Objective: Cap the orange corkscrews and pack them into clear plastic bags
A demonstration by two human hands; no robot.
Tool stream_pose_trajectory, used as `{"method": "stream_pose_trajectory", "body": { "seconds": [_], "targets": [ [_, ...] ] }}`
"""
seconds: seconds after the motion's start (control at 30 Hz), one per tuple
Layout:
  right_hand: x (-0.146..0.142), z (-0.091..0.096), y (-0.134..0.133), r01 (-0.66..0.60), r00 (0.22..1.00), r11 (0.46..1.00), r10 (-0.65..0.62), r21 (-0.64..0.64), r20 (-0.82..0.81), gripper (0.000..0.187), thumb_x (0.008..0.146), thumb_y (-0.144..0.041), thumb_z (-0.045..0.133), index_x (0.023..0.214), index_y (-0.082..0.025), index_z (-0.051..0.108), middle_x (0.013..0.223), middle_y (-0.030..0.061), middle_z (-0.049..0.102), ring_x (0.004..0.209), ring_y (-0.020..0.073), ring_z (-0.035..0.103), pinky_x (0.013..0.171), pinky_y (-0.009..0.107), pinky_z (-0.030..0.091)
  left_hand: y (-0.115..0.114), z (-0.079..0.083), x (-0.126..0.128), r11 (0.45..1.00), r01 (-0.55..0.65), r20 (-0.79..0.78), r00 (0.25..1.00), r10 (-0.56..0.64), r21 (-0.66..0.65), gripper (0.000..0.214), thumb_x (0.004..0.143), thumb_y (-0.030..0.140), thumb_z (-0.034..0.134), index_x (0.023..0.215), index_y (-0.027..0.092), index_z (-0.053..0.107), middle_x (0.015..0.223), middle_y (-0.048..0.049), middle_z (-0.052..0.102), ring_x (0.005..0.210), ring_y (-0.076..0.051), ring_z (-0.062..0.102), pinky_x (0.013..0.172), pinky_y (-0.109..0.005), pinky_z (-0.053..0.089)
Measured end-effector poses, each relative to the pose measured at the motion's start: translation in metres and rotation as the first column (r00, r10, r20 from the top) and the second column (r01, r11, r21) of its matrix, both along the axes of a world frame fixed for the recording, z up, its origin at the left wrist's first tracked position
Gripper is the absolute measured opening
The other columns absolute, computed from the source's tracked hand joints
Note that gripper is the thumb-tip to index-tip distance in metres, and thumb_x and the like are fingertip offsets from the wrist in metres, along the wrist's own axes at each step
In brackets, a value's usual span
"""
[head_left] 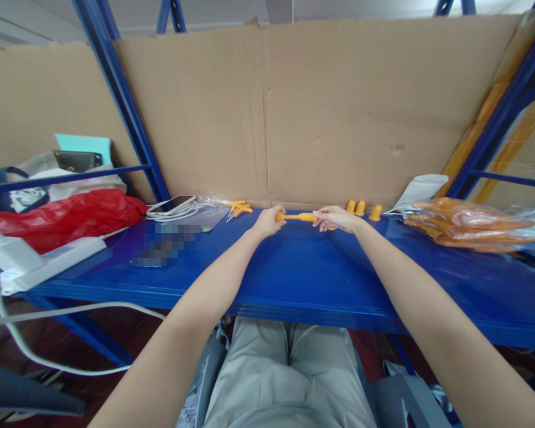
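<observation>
An orange rod with a spiral stretch along it [298, 217] lies level between my hands, near the back of the blue tabletop. My left hand [268, 222] is closed around its left end. At the other end, the fingers of my right hand [339, 219] pinch the smoother part. A bit of orange also shows under the right fingers, too small to name. Just right of that hand stand small orange caps [359, 208] [375, 212]. Left of my left hand lie orange pieces [239, 208] with thin silvery metal ends.
Cardboard [339, 113] walls off the back. Orange pieces in clear plastic bags [468, 223] lie right. On the left are a phone [173, 205], a white cable, a red plastic bag [80, 217] and a white power strip [62, 261]. Blue posts [129, 107] stand both sides.
</observation>
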State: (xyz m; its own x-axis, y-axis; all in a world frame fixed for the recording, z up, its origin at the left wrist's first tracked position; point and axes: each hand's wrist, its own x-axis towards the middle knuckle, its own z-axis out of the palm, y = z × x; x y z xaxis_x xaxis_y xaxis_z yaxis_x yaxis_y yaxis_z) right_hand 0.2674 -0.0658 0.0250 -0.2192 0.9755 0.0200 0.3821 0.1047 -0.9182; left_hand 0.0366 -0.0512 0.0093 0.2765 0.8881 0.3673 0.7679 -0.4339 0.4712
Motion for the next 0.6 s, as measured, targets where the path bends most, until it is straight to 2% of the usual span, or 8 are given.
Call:
{"method": "stream_pose_trajectory", "body": {
  "seconds": [0.13, 0.27, 0.43, 0.6],
  "targets": [
    [0.0006, -0.0023, 0.0022, 0.008, 1.000, 1.000, -0.008, -0.009, -0.017, 0.015, 0.092, -0.029, 0.061, 0.098, -0.016, 0.057, 0.074, 0.0046, 0.072, 0.051, 0.0085, 0.061, 0.050, 0.017, 0.049, 0.0017, -0.0020, -0.0003, 1.000, -0.006, 0.010, 1.000, 0.006, -0.023, 0.030, 0.081, 0.013, 0.066, 0.110, 0.016, 0.059, 0.070, 0.0011, 0.065, 0.057, -0.012, 0.062, 0.066, -0.025, 0.051],
    [0.0041, -0.0047, 0.0049, -0.018, 0.999, 1.000, 0.019, 0.010, -0.028, 0.029, 0.084, -0.018, 0.070, 0.108, -0.019, 0.053, 0.074, 0.0014, 0.072, 0.054, 0.0090, 0.062, 0.052, 0.017, 0.050, 0.0038, -0.0036, -0.0007, 0.999, -0.004, 0.048, 0.999, 0.006, -0.037, 0.029, 0.081, 0.013, 0.067, 0.109, 0.017, 0.059, 0.066, 0.0031, 0.063, 0.054, -0.010, 0.060, 0.062, -0.022, 0.051],
    [0.0042, -0.0050, 0.0058, -0.011, 1.000, 1.000, 0.011, -0.026, 0.004, 0.017, 0.086, -0.025, 0.069, 0.094, -0.017, 0.057, 0.069, 0.0034, 0.071, 0.048, 0.0089, 0.060, 0.046, 0.017, 0.045, 0.0037, -0.0028, -0.0006, 0.999, 0.001, 0.046, 0.999, 0.001, -0.046, 0.030, 0.081, 0.012, 0.068, 0.109, 0.018, 0.059, 0.066, 0.0034, 0.062, 0.054, -0.009, 0.059, 0.060, -0.021, 0.051],
    [0.0010, -0.0025, 0.0034, -0.032, 0.999, 0.995, 0.031, -0.099, -0.004, 0.034, 0.092, -0.047, 0.057, 0.082, -0.014, 0.060, 0.065, 0.0089, 0.071, 0.045, 0.0110, 0.061, 0.044, 0.019, 0.045, 0.0026, -0.0032, 0.0005, 0.999, 0.003, 0.049, 0.999, 0.000, -0.051, 0.031, 0.081, 0.012, 0.067, 0.110, 0.017, 0.058, 0.068, 0.0028, 0.062, 0.052, -0.009, 0.058, 0.057, -0.021, 0.050]
  ]
}}
